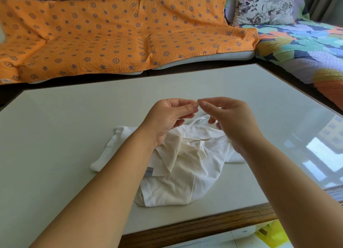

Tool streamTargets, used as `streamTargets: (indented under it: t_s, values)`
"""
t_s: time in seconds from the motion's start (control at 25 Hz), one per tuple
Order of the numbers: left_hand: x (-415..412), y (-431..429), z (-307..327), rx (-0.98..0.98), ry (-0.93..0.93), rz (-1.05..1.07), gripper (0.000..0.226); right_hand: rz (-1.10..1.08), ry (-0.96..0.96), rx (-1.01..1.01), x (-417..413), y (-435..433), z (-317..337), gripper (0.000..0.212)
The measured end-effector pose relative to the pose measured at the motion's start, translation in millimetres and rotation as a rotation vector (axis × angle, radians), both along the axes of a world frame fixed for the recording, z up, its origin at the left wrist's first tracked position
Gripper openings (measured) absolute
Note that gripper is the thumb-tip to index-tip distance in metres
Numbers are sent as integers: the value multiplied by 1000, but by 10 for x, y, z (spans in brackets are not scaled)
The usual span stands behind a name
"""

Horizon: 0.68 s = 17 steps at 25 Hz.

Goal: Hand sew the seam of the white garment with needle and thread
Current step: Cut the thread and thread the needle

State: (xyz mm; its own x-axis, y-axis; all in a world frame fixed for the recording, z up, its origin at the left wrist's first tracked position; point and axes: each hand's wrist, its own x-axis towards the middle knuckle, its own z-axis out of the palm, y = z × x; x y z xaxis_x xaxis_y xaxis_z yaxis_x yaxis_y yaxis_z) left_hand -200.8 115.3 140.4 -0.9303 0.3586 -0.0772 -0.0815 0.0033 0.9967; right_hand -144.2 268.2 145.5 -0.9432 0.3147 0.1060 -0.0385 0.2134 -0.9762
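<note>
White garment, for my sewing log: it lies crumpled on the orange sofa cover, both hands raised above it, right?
No: head view shows the white garment crumpled on the table, not the sofa cover; left hand and right hand raised above it.

2 bare forearms (111,173), short rounded fingernails (195,104)

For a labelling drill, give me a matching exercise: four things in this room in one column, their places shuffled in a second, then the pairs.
1 crumpled white cotton garment
2 orange quilted star-print cover
3 grey floral cushion
4 yellow plastic bag

A low down, past the near edge of the pale table
B on the table top
C spread over the sofa
D propped on the multicoloured quilt

Pairs: 1-B; 2-C; 3-D; 4-A
</note>
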Motion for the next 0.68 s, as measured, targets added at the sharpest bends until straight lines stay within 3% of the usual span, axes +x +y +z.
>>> streamTargets:
  t_s: [0.2, 0.48, 0.68]
  values:
    - [18, 1, 22, -67, 4, -26, 11, 34, 13, -12, -29, 29, -15, 10]
    - [28, -17, 65, -62, -99, -103, 13, 36, 133, 374, 15, -14, 25, 7]
    - [7, -61, 87, -76, -108, -165, 16, 80, 83, 451, 25, 2, 37, 14]
